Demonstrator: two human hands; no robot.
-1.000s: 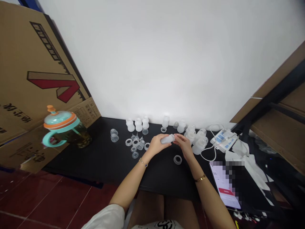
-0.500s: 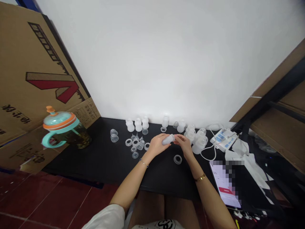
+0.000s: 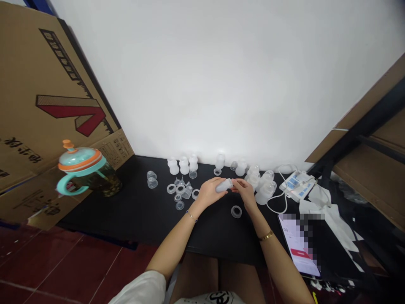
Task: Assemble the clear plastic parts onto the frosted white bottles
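My left hand [image 3: 209,193] is wrapped round a small translucent white baby bottle [image 3: 223,185], tilted with its mouth end to the right. At that end, my right hand [image 3: 244,190] has its fingertips pinched together against or beside the rim; whatever they hold is too small to make out. On the black table below the hands lies a clear ring collar [image 3: 236,211]. Left of my left hand are clear nipples [image 3: 187,192] and several ring collars [image 3: 171,188], loosely grouped. Beyond the hands stands a bottle [image 3: 220,161] with another collar [image 3: 217,172] before it.
Several white bottles [image 3: 184,165] line the wall, and capped bottles [image 3: 265,193] cluster at right. Clear domed caps [image 3: 152,182] lie at left. A large lidded jug [image 3: 91,173] stands before a cardboard box [image 3: 28,84]. A white cable [image 3: 278,211], power strip [image 3: 297,185] and phone [image 3: 299,249] occupy the right.
Almost nothing differs. Both hands keep the same hold at the bottle, and the whole view has shifted very slightly.
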